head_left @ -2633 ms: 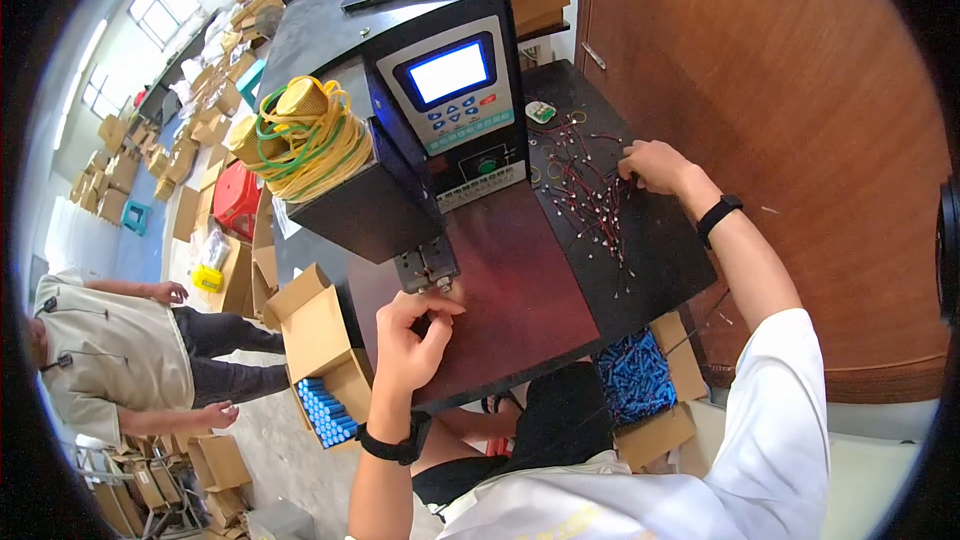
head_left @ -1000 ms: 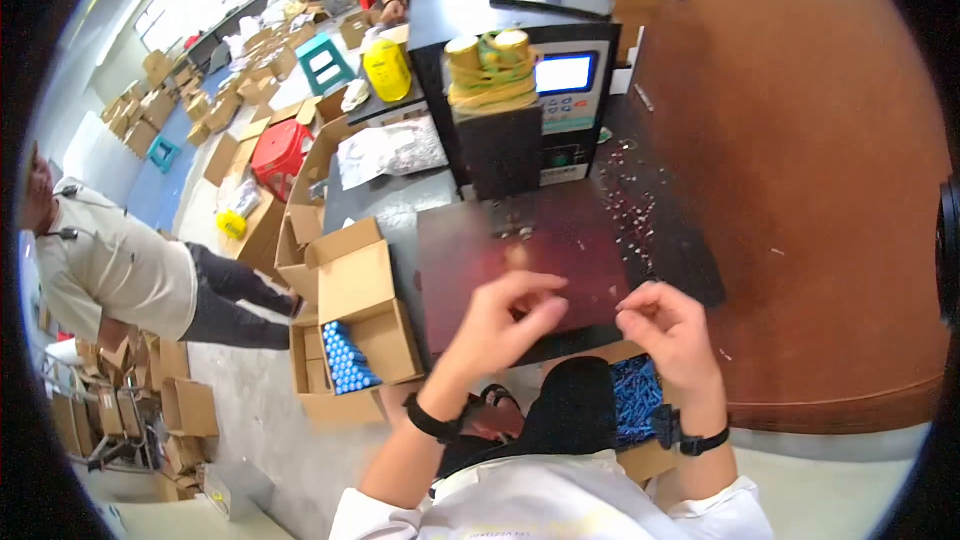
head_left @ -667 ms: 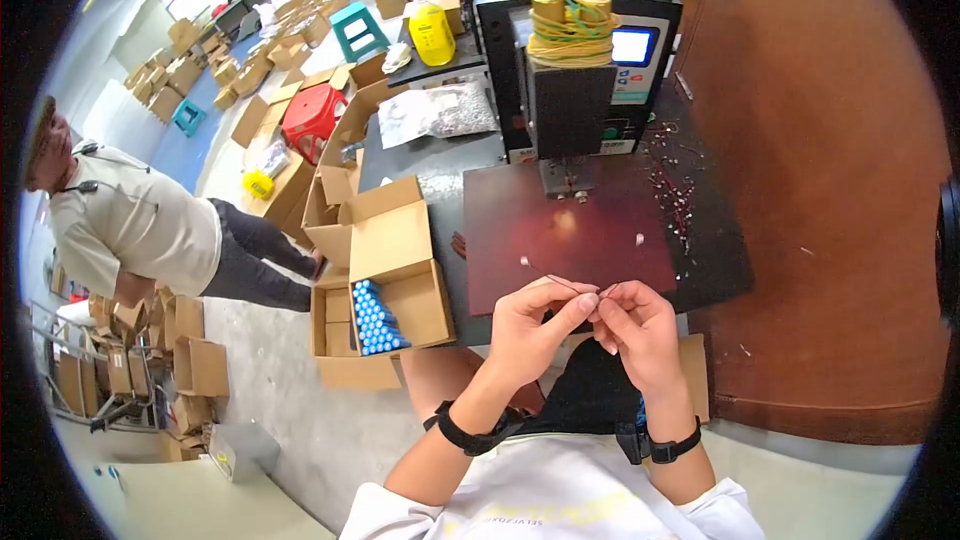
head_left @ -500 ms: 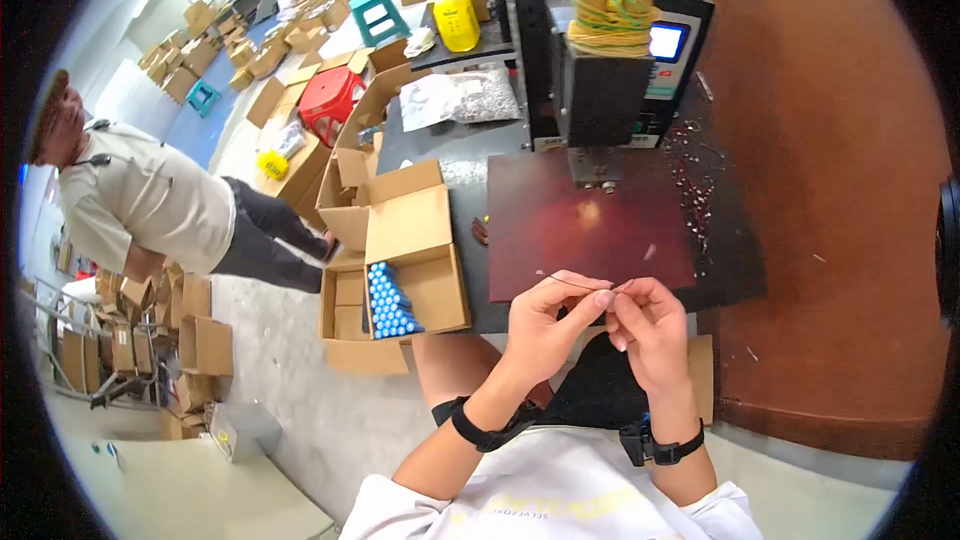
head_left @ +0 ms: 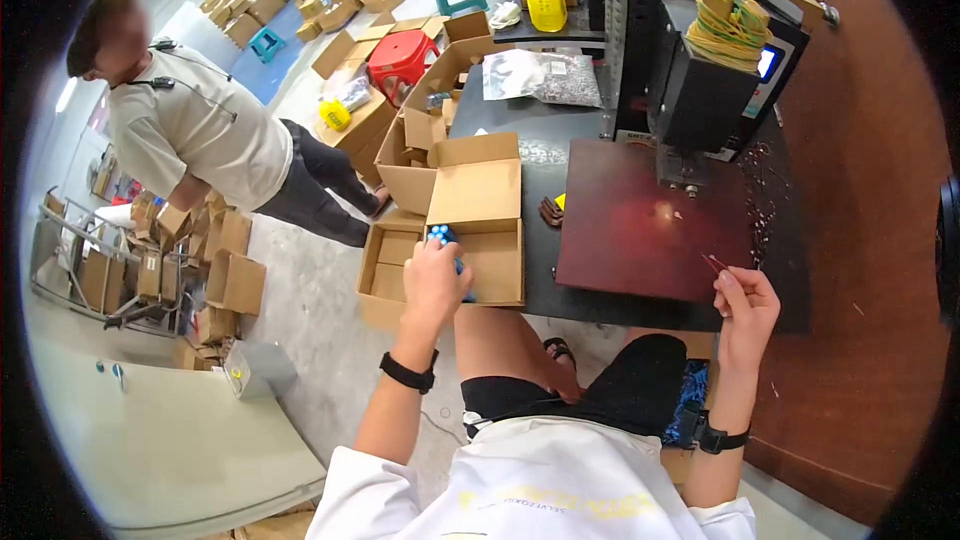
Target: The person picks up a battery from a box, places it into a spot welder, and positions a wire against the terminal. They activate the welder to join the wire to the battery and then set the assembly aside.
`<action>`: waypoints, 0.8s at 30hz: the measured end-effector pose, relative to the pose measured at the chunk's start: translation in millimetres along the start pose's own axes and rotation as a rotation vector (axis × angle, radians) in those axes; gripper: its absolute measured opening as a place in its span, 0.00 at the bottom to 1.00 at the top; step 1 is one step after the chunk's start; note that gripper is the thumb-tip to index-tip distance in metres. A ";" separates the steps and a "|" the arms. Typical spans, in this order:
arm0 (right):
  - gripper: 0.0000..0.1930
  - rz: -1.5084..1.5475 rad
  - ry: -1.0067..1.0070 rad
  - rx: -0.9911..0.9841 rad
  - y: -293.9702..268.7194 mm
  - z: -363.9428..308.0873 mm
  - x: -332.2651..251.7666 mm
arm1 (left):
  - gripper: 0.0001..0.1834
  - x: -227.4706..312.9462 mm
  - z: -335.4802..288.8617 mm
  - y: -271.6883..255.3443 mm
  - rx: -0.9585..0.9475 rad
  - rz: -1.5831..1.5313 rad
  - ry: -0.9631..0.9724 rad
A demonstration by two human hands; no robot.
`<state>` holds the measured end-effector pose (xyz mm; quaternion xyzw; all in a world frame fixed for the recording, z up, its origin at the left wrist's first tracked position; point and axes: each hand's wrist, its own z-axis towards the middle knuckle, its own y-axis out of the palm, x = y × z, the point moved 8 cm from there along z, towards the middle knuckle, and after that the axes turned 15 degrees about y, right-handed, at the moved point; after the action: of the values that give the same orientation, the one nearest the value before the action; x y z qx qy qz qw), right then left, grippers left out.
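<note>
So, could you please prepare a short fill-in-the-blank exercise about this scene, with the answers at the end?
1. The left hand is at the blue cylinders, in a box made of ____.
2. Near the right hand, which holds a thin wire, lies a flat plate coloured ____.
3. The upright bottle is coloured ____.

Missing words: cardboard; dark red; yellow.

My white shirt (head_left: 500,475) has big pale yellow print and a tiny line of dark letters. The black machine (head_left: 705,90) has dark letters on a pale strip down low. Marks on the yellow jug (head_left: 545,2) and the bag's label (head_left: 557,68) look too small to read.
</note>
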<state>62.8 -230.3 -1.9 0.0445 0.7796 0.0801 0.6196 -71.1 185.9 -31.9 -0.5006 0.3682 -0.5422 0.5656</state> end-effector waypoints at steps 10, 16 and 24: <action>0.04 0.159 0.086 -0.037 -2.4 10.6 8.0 | 0.07 9.5 17.8 5.2 -0.184 0.159 0.150; 0.03 0.246 0.070 -0.009 -5.6 8.9 4.7 | 0.11 78.6 50.8 -63.6 0.193 -0.695 0.139; 0.03 0.268 0.039 -0.025 -2.6 15.3 -0.9 | 0.16 170.4 76.4 -43.2 0.146 -0.301 0.632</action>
<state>78.0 -231.9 -4.8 0.1386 0.7776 0.1727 0.5884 15.7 35.2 48.7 -0.3150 0.4074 -0.7725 0.3716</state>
